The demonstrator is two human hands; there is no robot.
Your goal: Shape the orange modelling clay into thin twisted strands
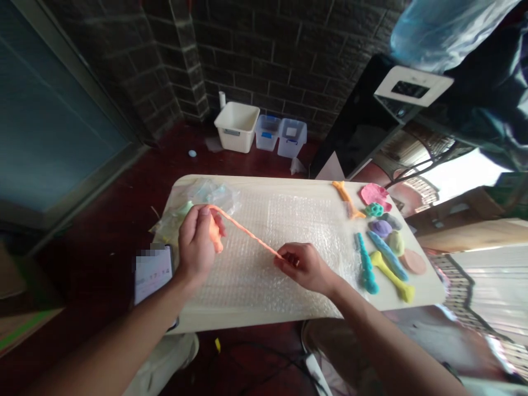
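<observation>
My left hand (197,236) is closed around a lump of orange modelling clay (215,235) above the left part of the table. From the lump a thin orange strand stretches down to the right, and my right hand (304,266) pinches its far end. The strand looks taut and slightly twisted. Beneath both hands lies a sheet of bubble wrap (251,280). Clear plastic bags (214,192), one with something pale green in it, rest just beyond my left hand.
Shaped clay pieces line the table's right side: an orange one (345,198), a pink one (375,196), a teal one (366,267), a yellow bone shape (391,276). A phone (152,272) sits at the left edge. White (237,132) and clear bins (292,140) stand on the floor.
</observation>
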